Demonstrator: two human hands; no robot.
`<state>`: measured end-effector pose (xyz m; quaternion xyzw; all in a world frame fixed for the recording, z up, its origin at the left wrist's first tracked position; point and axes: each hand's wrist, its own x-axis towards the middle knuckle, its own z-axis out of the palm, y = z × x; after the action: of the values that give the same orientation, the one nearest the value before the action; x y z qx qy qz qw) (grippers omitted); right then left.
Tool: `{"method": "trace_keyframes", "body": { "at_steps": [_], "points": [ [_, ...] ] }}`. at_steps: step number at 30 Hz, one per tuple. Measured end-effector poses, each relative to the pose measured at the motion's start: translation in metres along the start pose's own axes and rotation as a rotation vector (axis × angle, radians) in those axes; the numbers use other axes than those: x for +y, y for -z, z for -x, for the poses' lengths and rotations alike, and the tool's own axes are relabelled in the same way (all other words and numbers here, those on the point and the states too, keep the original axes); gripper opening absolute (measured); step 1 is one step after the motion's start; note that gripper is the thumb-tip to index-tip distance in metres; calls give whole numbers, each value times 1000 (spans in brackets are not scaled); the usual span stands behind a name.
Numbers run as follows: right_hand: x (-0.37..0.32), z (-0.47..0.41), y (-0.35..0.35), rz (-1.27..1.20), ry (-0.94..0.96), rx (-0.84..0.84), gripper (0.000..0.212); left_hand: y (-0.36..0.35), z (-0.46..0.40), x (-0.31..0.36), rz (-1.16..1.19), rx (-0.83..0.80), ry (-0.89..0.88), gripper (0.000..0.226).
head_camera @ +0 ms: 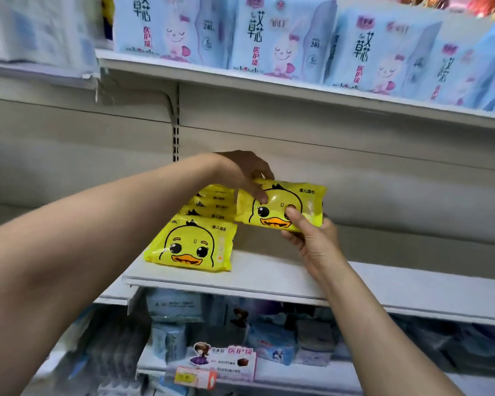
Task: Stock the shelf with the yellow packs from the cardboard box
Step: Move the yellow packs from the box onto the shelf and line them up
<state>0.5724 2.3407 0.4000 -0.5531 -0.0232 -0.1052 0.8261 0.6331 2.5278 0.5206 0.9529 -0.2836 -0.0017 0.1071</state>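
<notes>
A yellow pack [283, 204] with a duck face hangs just above the white middle shelf [269, 275]. My left hand [246, 172] grips its top left edge from above, thumb on the front. My right hand [312, 238] holds its lower right corner from below, thumb pressed on the front. To its left, a row of several yellow packs [192, 241] leans back on the shelf, the front one showing its full duck face. The cardboard box is out of view.
The shelf above [297, 90] carries pale blue packs [283, 38] with a pink rabbit print. The shelf below holds blue and white packs [272, 347] and a price card [226, 358]. Bare shelf board stretches to the right of the held pack.
</notes>
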Motion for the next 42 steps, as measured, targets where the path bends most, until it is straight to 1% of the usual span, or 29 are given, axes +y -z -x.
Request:
{"method": "trace_keyframes", "body": {
  "at_steps": [2,6,7,9,10,12,13,16,18,21,27,35,38,42],
  "points": [
    [-3,-17,11,28,18,-6,21,-1,-21,3,-25,-13,0,57],
    [-6,-50,31,87,0,-34,31,-8,-54,12,-22,-24,35,45],
    [-5,-58,35,134,-12,-44,30,-10,-61,13,-29,-11,47,44],
    [1,-77,42,254,-16,-38,17,-14,-71,13,-42,17,78,43],
    [2,-85,44,326,-5,-20,16,-18,-76,11,-50,27,94,44],
    [7,-101,47,453,29,-13,32,-27,-85,4,-75,35,131,47],
    [9,-109,48,477,40,-26,35,-31,-89,1,-85,34,155,47],
    [16,-126,47,518,54,-92,14,-40,-99,-8,-78,35,217,50],
    [20,-132,45,494,42,-107,12,-44,-105,-14,-47,52,267,54],
    [24,-139,41,423,-11,-115,17,-49,-111,-19,-40,83,341,59],
    [34,-151,36,396,-77,-147,18,-55,-119,-35,-59,164,393,48],
    [47,-159,40,377,-4,-175,9,-70,-134,-49,-166,225,486,55],
    [50,-159,42,346,-9,-195,15,-76,-136,-52,-119,288,498,49],
    [57,-160,43,324,-33,-229,34,-81,-137,-55,-125,340,490,39]
  ]
}}
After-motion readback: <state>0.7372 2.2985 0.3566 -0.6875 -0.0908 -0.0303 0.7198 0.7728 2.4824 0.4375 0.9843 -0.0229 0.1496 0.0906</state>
